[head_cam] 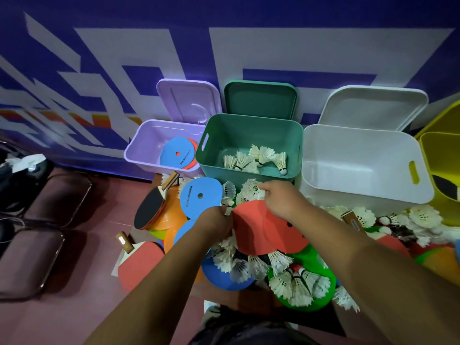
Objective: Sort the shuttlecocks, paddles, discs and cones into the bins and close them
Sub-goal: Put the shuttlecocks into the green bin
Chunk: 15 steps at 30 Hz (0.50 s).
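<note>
Blue-and-white wall (pixel 99 58), reddish floor (pixel 99 307), dark chairs (pixel 32 260)

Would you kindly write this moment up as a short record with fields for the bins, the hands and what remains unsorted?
purple bin: open, holds blue and orange discs
green bin: open, holds shuttlecocks
white bin: open, nothing visible inside
yellow bin: partly in view, a paddle inside
left hand: appears to grip the edge of the red disc
right hand: pinches a white shuttlecock
floor pile: paddles, cones, discs and shuttlecocks, unsorted
</note>
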Available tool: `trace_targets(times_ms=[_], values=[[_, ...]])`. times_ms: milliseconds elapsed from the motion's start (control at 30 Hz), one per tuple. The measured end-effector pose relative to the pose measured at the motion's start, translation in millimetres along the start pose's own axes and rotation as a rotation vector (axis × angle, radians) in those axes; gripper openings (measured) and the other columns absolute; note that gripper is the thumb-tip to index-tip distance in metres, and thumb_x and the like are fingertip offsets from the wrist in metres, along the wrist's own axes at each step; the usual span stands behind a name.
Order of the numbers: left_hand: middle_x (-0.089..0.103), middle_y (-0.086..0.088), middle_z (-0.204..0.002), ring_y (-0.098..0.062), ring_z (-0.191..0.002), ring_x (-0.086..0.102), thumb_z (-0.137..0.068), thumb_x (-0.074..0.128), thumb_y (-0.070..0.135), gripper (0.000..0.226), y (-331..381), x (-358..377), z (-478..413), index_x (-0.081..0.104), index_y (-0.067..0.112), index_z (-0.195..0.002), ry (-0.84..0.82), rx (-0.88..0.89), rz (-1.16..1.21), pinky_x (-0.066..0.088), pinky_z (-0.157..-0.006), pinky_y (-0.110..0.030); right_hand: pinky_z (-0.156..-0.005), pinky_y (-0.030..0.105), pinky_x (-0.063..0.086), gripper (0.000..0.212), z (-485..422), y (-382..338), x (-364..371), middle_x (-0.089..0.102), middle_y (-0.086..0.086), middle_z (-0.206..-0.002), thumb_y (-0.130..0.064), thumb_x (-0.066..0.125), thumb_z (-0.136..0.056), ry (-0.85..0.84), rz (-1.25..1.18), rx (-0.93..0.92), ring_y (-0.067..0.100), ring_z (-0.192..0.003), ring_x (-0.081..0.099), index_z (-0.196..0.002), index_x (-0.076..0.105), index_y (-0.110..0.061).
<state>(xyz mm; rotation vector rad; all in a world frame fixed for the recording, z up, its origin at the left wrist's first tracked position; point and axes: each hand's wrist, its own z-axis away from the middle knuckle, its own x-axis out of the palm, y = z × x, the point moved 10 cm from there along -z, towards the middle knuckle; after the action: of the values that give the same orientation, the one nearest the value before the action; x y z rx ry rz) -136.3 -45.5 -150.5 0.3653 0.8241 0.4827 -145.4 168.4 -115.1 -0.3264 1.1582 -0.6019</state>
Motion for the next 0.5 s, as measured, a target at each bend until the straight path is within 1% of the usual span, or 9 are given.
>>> trace_targets(times_ms=[67, 100, 167, 200, 233, 267, 333, 400, 500], values=[[0.077, -0.011, -0.077, -0.029, -0.068, 0.072, -0.094, 0.057, 0.026, 0.024, -1, -2, 0, 0.07, 0.006, -0.097, 0.041, 0.004, 0.008, 0.063, -0.068, -0.045, -0.111, 0.042, 0.048, 0.048, 0, -4, -1, 0.061, 0.006, -0.148, -0.01, 0.047, -0.102, 0.0, 0.051, -0.048, 0.028, -0.135, 0.057, -0.146, 0.064, -0.022], [0.075, -0.012, -0.076, -0.032, -0.072, 0.072, -0.092, 0.057, 0.026, 0.021, -1, -5, 1, 0.067, 0.007, -0.09, 0.07, 0.004, 0.014, 0.063, -0.069, -0.046, -0.107, 0.044, 0.05, 0.049, 2, -8, -2, 0.062, 0.005, -0.143, -0.009, 0.048, -0.101, 0.0, 0.077, -0.076, 0.029, -0.131, 0.059, -0.145, 0.064, -0.023], [0.064, -0.012, -0.072, -0.03, -0.068, 0.063, -0.093, 0.055, 0.017, 0.016, 6, -16, 12, 0.057, 0.008, -0.08, 0.148, 0.013, 0.007, 0.054, -0.055, -0.032, -0.102, 0.045, 0.052, 0.056, 5, -17, -4, 0.061, 0.002, -0.142, -0.005, 0.05, -0.097, 0.001, 0.135, -0.153, 0.028, -0.128, 0.059, -0.149, 0.06, -0.024], [0.058, -0.009, -0.069, -0.029, -0.067, 0.057, -0.094, 0.054, 0.014, 0.019, 8, -22, 16, 0.053, 0.009, -0.076, 0.183, 0.018, 0.0, 0.045, -0.05, -0.029, -0.102, 0.045, 0.052, 0.06, 7, -22, -5, 0.06, 0.001, -0.144, -0.002, 0.05, -0.095, 0.003, 0.153, -0.19, 0.028, -0.129, 0.058, -0.151, 0.058, -0.024], [0.055, -0.008, -0.068, -0.029, -0.068, 0.054, -0.095, 0.053, 0.012, 0.02, 9, -26, 19, 0.051, 0.01, -0.075, 0.22, 0.027, 0.0, 0.039, -0.051, -0.03, -0.103, 0.046, 0.052, 0.063, 8, -27, -7, 0.058, 0.002, -0.147, 0.0, 0.05, -0.094, 0.006, 0.16, -0.221, 0.027, -0.13, 0.057, -0.152, 0.056, -0.023], [0.057, -0.008, -0.071, -0.03, -0.071, 0.054, -0.095, 0.053, 0.012, 0.019, 8, -31, 21, 0.055, 0.01, -0.077, 0.249, 0.032, 0.005, 0.037, -0.054, -0.031, -0.103, 0.045, 0.051, 0.065, 7, -31, -8, 0.057, 0.002, -0.148, 0.002, 0.049, -0.093, 0.011, 0.152, -0.24, 0.027, -0.131, 0.057, -0.153, 0.055, -0.023], [0.069, -0.007, -0.087, -0.028, -0.08, 0.062, -0.096, 0.051, 0.016, 0.016, 7, -39, 27, 0.067, 0.012, -0.098, 0.301, 0.043, 0.058, 0.041, -0.061, -0.03, -0.107, 0.042, 0.049, 0.06, 5, -36, -13, 0.057, 0.003, -0.149, 0.001, 0.047, -0.097, 0.031, 0.086, -0.249, 0.025, -0.134, 0.055, -0.151, 0.057, -0.023], [0.07, -0.001, -0.098, -0.023, -0.086, 0.064, -0.097, 0.053, 0.017, 0.02, 6, -49, 35, 0.066, 0.017, -0.113, 0.351, 0.053, 0.114, 0.044, -0.068, -0.028, -0.111, 0.035, 0.044, 0.05, 2, -39, -19, 0.057, 0.004, -0.148, -0.004, 0.046, -0.102, 0.059, 0.003, -0.227, 0.023, -0.136, 0.054, -0.147, 0.061, -0.02], [0.075, 0.003, -0.088, -0.016, -0.08, 0.071, -0.096, 0.063, 0.018, 0.011, 8, -61, 46, 0.066, 0.017, -0.107, 0.4, 0.104, 0.284, 0.054, -0.066, -0.029, -0.099, 0.024, 0.041, 0.041, 3, -43, -31, 0.059, 0.002, -0.144, -0.012, 0.05, -0.103, 0.104, -0.089, -0.188, 0.019, -0.127, 0.059, -0.141, 0.066, -0.019]])
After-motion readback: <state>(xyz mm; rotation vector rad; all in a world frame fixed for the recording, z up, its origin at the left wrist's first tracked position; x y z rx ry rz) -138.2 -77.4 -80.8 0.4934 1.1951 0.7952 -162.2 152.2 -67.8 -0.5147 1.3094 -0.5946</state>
